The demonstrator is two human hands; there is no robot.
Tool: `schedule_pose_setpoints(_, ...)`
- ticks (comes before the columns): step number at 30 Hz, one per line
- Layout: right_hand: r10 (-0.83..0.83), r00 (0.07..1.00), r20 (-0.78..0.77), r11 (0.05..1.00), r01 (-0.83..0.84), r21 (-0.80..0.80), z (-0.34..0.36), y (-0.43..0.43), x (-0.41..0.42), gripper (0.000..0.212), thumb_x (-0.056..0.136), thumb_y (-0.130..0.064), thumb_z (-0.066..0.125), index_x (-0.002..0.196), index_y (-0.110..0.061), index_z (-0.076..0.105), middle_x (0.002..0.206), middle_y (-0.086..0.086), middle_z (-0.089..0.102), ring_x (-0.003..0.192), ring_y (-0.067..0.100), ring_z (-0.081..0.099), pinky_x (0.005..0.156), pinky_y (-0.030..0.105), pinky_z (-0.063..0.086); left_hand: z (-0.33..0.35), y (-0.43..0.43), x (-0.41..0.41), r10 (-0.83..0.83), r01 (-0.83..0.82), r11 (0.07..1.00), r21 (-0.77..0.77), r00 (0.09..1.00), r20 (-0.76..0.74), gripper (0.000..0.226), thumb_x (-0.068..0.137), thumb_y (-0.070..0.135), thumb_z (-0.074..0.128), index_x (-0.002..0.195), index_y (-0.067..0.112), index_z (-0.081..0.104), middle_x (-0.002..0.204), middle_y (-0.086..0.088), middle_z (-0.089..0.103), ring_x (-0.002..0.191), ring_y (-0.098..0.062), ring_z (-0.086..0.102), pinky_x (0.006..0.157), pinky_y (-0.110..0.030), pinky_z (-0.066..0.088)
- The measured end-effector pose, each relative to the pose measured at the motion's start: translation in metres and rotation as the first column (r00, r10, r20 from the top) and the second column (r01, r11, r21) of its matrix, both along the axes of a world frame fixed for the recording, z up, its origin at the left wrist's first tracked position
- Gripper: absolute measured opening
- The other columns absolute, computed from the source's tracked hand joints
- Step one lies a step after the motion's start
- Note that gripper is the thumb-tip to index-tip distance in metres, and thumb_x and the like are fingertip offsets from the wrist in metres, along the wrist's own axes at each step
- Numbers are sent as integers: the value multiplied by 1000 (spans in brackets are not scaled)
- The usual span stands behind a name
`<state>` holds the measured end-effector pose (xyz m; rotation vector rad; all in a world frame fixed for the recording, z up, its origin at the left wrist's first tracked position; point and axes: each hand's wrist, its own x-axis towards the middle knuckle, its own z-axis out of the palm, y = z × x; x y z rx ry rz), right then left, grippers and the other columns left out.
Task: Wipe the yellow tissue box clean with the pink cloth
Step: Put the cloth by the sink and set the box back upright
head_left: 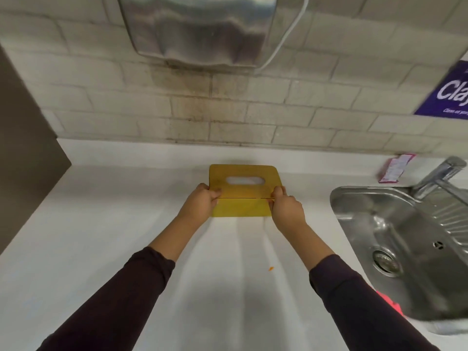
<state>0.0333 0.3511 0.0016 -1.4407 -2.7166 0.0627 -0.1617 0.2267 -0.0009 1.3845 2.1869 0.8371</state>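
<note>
The yellow tissue box (243,196) stands on the white counter near the tiled wall, with an oval slot in its top. My left hand (202,202) grips its left side at the seam between lid and body. My right hand (285,207) grips the right side at the same seam. A bit of the pink cloth (390,306) shows at the near right, beside the sink and partly hidden behind my right sleeve. Neither hand touches the cloth.
A steel sink (405,249) with a tap (440,173) fills the right side. A small pink packet (395,168) leans at the wall behind it. A metal hand dryer (200,29) hangs on the wall above. A tiny orange scrap (270,268) lies on the counter (101,236).
</note>
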Motion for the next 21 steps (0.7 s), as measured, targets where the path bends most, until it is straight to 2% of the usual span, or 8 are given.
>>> schedule_pose_setpoints(3,-28,1000,1,999,28,-20,1,12,4,35,102,-26,33,125,0,37,135,23,46,95,36,58,77,40,43,4,17,4,13,-13,1000,-3,998,60,32,95,17,49,120,-2,55,100,-19,50,99,-37,57,72,-26,37)
schedule_pose_setpoints(5,-47,999,12,999,47,-21,1,20,5,35,101,-24,33,128,0,35,135,24,47,97,36,59,79,41,43,5,27,5,8,-7,1000,-11,998,65,34,94,17,49,121,-4,54,98,-19,51,92,-31,57,68,-24,34)
schedule_pose_setpoints(8,-63,998,2,998,63,-28,1,29,5,36,101,-23,35,128,1,35,134,24,47,96,36,59,80,41,44,9,38,7,20,-17,999,-36,996,87,34,94,19,50,119,-3,55,87,-10,46,80,-22,51,63,-24,31)
schedule_pose_setpoints(12,-87,996,1,996,87,-38,-2,41,3,35,101,-22,35,129,-1,34,135,24,47,97,35,59,86,42,44,13,52,6,45,-39,997,-64,993,109,33,93,20,52,110,-8,57,68,1,40,74,-26,52,56,-25,31)
schedule_pose_setpoints(16,-107,994,3,993,107,-55,-2,49,0,35,101,-22,34,131,-2,32,139,22,42,99,36,58,85,42,43,15,61,6,21,-14,997,-74,995,95,33,93,19,52,118,-3,57,88,-11,49,91,-34,59,70,-29,38)
schedule_pose_setpoints(18,-117,993,-5,991,117,-69,-2,54,-1,34,101,-20,34,130,-2,33,140,22,41,99,36,58,84,41,43,15,66,5,60,-49,996,-79,988,144,34,92,21,54,114,-5,57,88,-14,51,91,-34,60,69,-28,37)
schedule_pose_setpoints(21,-120,993,-17,990,118,-82,-2,62,-3,32,101,-19,34,129,-3,33,142,21,39,100,37,58,84,42,42,13,72,5,52,-42,996,-79,990,129,33,92,20,53,118,-1,57,92,-17,55,84,-28,57,67,-26,35)
